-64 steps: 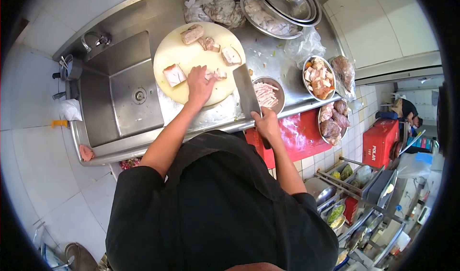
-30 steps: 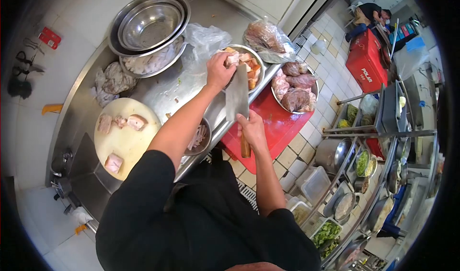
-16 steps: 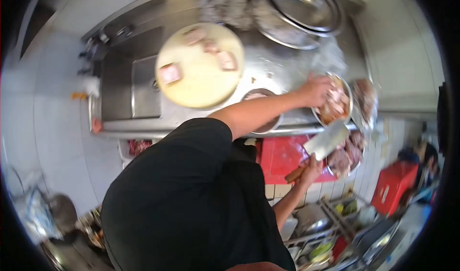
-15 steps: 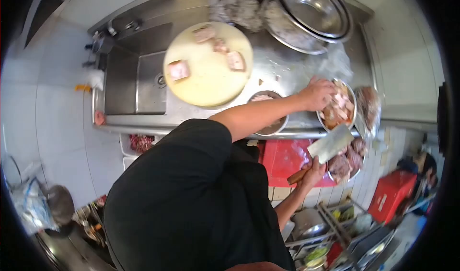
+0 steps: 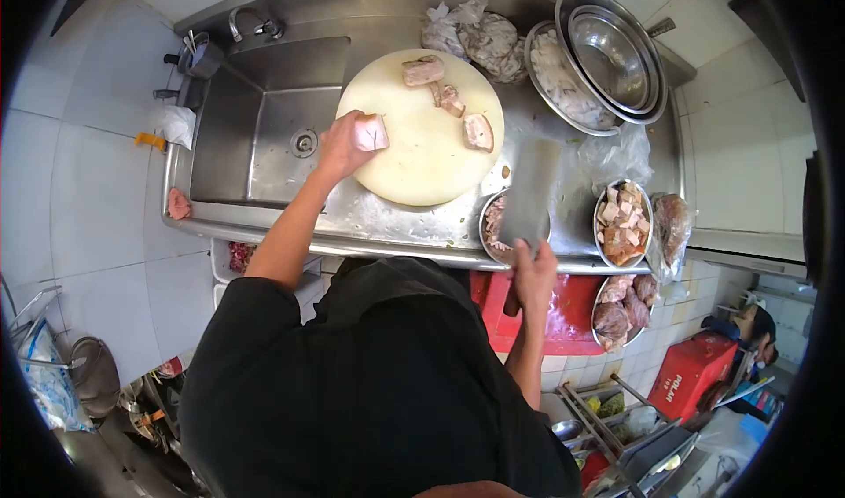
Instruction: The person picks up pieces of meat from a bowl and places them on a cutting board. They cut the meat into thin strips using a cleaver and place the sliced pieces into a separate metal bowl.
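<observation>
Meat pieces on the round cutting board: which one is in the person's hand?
The meat piece at the board's left edge, gripped by the left hand. The other pieces lie untouched along the board's far side.

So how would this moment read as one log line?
left hand: on meat chunk, cutting board | right hand: holds cleaver above bowl of sliced meat

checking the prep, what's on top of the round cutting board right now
Three pieces of meat lie along the far side of the cutting board. The left hand grips a fourth piece at its left edge; whatever is under that hand is hidden.
</observation>
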Available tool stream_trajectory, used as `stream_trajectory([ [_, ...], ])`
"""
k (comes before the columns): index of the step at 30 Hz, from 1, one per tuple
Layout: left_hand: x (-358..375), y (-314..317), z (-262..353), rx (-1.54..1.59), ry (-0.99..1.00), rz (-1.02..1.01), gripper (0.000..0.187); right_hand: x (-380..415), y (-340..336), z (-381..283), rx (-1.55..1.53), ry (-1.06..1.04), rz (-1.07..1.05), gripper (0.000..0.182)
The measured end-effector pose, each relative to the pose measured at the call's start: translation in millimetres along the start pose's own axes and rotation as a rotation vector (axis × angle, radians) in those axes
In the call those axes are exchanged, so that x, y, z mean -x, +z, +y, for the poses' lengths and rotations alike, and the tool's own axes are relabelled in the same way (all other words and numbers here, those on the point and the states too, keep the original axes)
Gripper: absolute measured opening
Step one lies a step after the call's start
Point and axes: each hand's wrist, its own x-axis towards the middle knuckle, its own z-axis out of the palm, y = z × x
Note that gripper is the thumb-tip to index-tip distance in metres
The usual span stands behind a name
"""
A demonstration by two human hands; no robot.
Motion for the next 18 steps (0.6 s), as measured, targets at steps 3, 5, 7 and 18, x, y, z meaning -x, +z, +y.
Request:
stream_trajectory([
  [3, 13, 7, 1, 0.116, 0.075, 0.049, 0.084, -13, 41, -1, 0.199, -0.107, -0.15, 0.027],
  [5, 24, 9, 10, 0.251, 0.139, 0.043, 0.084, -21, 62, 10, 0.303, -0.163, -0.23, 0.03],
  [7, 35, 14, 16, 0.291, 0.172, 0.014, 0.085, -17, 77, 3, 0.408, -0.146, -0.258, 0.033],
  [18, 42, 33, 19, 0.484, 0.478, 0.109, 0.072, -9, 112, -25, 0.736, -0.252, -0.259, 0.032],
])
